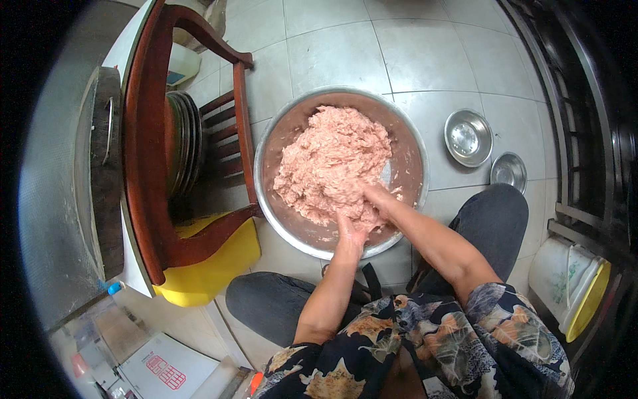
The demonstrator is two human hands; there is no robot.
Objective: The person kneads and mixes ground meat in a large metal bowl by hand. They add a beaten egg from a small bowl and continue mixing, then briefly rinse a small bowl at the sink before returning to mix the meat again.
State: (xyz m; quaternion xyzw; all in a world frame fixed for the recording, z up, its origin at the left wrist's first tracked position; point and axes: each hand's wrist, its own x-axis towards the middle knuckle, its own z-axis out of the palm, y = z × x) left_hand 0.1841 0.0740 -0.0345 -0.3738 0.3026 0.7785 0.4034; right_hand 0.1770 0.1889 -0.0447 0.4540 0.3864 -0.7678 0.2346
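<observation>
A large round metal basin (294, 243) stands on the tiled floor between my knees. In it lies a big heap of pink minced meat (339, 154), leaning to the left side of the basin. My left hand (352, 230) is sunk in the near edge of the heap, its fingers hidden in the meat. My right hand (376, 196) reaches in from the right, a little farther up, and its fingers are buried too. Whether either hand grips any meat cannot be seen. Smears and bits of meat cling to the basin's inner wall.
Two small metal bowls, one (468, 138) farther off and one (509, 172) by my right knee, sit on the floor. At left stand a dark red wooden chair (144, 149), a stack of round trays (187, 144) and a yellow container (214, 269). A dark metal frame (588, 114) lines the right.
</observation>
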